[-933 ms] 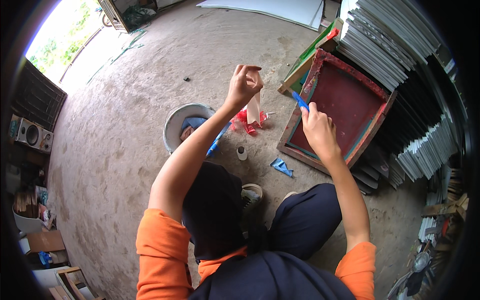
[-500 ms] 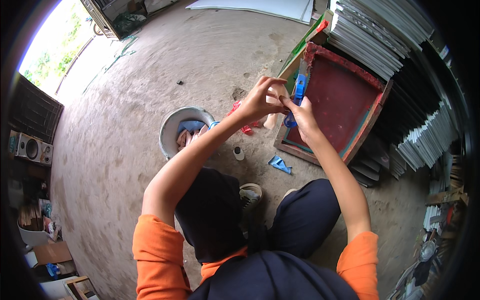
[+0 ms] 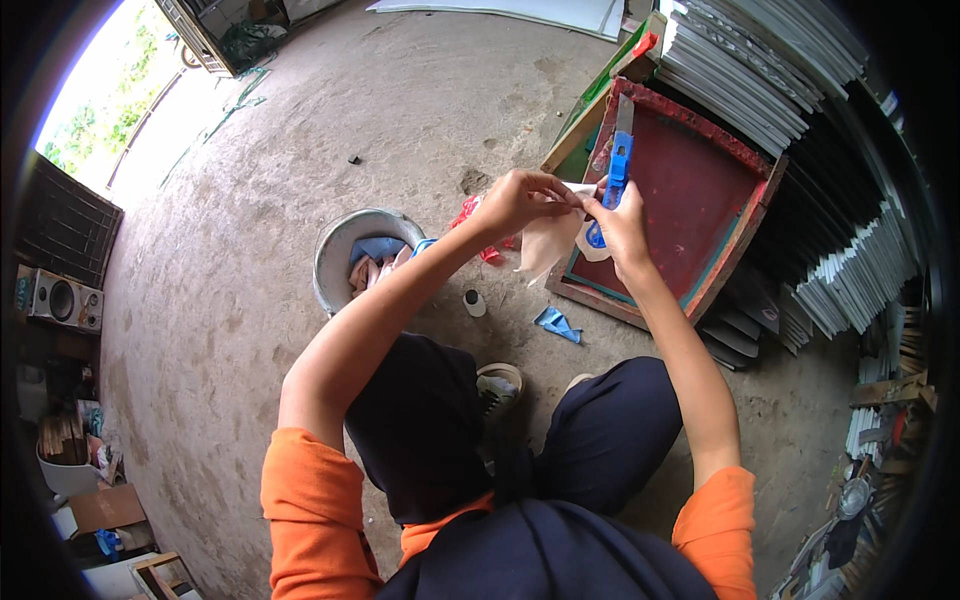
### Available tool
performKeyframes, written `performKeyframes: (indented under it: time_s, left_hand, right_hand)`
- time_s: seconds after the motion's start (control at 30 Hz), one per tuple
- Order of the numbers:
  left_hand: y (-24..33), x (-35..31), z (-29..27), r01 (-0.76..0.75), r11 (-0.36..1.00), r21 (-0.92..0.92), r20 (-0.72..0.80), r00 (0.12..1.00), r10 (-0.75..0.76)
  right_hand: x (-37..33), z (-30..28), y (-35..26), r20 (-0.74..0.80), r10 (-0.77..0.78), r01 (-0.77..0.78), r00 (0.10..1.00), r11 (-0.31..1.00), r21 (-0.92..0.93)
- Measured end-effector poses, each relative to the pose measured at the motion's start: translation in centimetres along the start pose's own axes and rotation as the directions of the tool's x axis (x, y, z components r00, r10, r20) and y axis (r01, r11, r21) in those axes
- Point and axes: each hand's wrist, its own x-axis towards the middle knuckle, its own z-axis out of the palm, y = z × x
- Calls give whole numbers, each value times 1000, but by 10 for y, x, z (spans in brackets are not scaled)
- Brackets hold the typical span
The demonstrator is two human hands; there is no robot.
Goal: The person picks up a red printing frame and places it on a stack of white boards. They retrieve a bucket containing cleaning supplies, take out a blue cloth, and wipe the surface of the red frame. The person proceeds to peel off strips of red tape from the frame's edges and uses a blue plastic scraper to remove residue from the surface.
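Observation:
A blue snap-off utility knife (image 3: 618, 168) with its blade extended points away from me, gripped in my right hand (image 3: 628, 230). Thin pale pink cloth (image 3: 545, 248) hangs from the pinched fingers of my left hand (image 3: 522, 203). The fingertips of both hands meet at the cloth's upper edge, and part of it also shows below the knife handle by my right hand. Just past the hands leans a wooden-framed screen with a dark red mesh (image 3: 685, 195) and red-stained edges.
A grey bucket (image 3: 325, 262) with pink and blue scraps stands left of centre. Red scraps (image 3: 490, 254), a small white bottle (image 3: 475, 304) and a blue scrap (image 3: 558, 325) lie on the concrete floor. Stacked white panels (image 3: 745, 75) rise at the right; a speaker (image 3: 65, 300) stands far left.
The knife has shifted slightly right and up, its blade now plainly visible. The hands have drawn a little apart, and the pale cloth hangs more spread out between them.

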Motion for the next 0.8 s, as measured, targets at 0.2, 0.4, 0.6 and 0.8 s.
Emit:
performKeyframes:
  time_s: [0.2,0.4,0.6,0.8]
  left_hand:
    - [22,-4,-18,54,975,215,-61,997,-42]
    - [6,-10,-48,-78,942,327,-119,985,123]
    - [7,-8,-53,-51,949,312,-165,981,107]
    - [7,-1,-46,-146,958,248,-231,951,205]
  right_hand:
    - [2,-10,-8,49,25,-25,998,1000,-11]
    - [-26,-37,-40,273,-57,169,960,898,-407]
    - [-43,-37,-53,344,-134,350,929,616,-706]
    - [-41,-35,-56,342,-180,382,922,559,-736]
